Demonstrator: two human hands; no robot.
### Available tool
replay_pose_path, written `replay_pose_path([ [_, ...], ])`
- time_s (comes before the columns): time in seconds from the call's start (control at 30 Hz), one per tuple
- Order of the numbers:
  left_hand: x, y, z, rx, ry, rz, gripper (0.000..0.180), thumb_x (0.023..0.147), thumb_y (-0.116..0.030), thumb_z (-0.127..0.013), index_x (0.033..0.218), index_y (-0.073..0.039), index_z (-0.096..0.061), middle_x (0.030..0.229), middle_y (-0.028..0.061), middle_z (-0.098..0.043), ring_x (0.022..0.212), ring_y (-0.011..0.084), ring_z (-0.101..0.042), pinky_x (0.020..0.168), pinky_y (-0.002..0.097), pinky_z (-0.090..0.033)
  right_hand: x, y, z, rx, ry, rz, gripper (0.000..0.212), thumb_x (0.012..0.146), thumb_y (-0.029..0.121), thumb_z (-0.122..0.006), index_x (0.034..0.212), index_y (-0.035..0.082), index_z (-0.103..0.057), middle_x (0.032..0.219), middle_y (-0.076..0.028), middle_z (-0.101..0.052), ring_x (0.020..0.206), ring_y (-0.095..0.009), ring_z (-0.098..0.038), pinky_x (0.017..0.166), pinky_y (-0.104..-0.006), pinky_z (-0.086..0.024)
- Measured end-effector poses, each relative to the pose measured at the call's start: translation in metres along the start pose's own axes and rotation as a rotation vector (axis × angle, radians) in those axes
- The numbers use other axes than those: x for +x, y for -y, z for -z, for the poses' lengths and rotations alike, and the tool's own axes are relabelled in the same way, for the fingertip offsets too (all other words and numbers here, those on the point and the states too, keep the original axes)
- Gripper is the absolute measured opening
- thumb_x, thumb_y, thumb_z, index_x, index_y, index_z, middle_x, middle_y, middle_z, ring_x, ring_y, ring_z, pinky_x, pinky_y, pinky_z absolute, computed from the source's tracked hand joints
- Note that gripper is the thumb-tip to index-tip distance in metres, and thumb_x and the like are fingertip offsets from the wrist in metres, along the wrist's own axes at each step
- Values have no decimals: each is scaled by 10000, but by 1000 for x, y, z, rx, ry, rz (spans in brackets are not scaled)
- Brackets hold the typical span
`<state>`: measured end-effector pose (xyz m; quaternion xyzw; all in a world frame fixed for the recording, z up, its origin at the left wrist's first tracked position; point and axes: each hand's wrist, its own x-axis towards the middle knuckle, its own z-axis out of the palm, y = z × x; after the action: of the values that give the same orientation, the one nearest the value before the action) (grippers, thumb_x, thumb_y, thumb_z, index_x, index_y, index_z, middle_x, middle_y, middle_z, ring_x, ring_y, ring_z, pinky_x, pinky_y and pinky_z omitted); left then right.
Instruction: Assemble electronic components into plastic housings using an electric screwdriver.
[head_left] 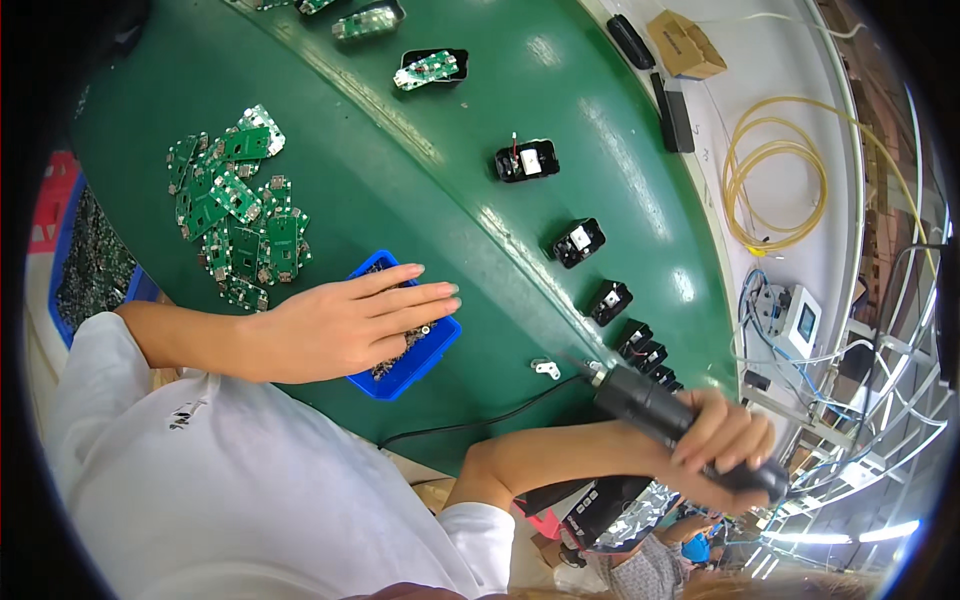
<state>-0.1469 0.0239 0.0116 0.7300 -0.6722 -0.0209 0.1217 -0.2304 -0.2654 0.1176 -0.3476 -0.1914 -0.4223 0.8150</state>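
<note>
My left hand (335, 328) lies palm down over a small blue tray (452, 336), its fingers stretched out and nothing visible in them. Small dark screws (383, 369) show in the tray below the fingers. In my right hand (722, 447) is a black electric screwdriver (640, 400), gripped round its body and tilted with the bit toward the table's middle. Near the bit lies a small white part (545, 369). Beyond it, black housings stand in a row, among them one (609, 301) with parts inside and another (578, 243) holding a white block.
A pile of green circuit boards (243, 215) lies on the green table (330, 160) at left. A blue bin (65, 290) of small dark parts stands beyond the left edge. A coiled yellow hose (738, 180), a carton (687, 45) and a white device (803, 322) sit at right.
</note>
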Motion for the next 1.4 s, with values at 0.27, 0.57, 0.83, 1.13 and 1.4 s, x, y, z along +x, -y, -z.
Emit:
replay_pose_path([
  [0.27, 4, -3, -3, -583, -432, 92, 186, 766, -81, -723, 941, -33, -679, 1220, 124, -627, 1185, 280, -585, 951, 386, -535, -30, -16, -37, 226, 193, -81, 304, 866, 204, -681, 751, 25, -465, 559, -105, -529, 356, -181, -520, 294, -325, -508],
  [0.57, 0, -14, 12, -1344, -343, 317, 108, 835, 1, -730, 936, -1, -690, 909, 108, -708, 861, 263, -674, 767, 350, -549, -36, -27, -52, 280, 134, -23, 314, 908, 207, -648, 749, 13, -459, 544, -154, -537, 353, -220, -539, 284, -368, -497],
  [0.83, 3, -15, 2, -1032, -541, 156, 142, 795, -13, -765, 884, 2, -655, 816, 81, -658, 761, 246, -640, 677, 327, -531, -42, -26, -51, 327, 177, 1, 216, 881, 67, -616, 746, 3, -459, 550, -170, -533, 358, -238, -546, 283, -386, -494],
  [1.13, 9, -16, 4, -763, -568, 15, 234, 765, -113, -793, 893, 1, -632, 846, 89, -626, 773, 233, -626, 669, 335, -524, -42, -24, -53, 264, 200, -77, 163, 835, -2, -604, 753, -11, -464, 554, -204, -545, 366, -259, -551, 311, -404, -497],
  [1.4, 9, -15, 17, -562, -442, -42, 242, 823, -216, -741, 837, -11, -612, 730, 63, -533, 704, 211, -571, 627, 330, -478, -40, -32, -51, 267, 325, -198, 244, 892, 98, -631, 745, -29, -483, 597, -227, -577, 372, -255, -547, 318, -388, -478],
])
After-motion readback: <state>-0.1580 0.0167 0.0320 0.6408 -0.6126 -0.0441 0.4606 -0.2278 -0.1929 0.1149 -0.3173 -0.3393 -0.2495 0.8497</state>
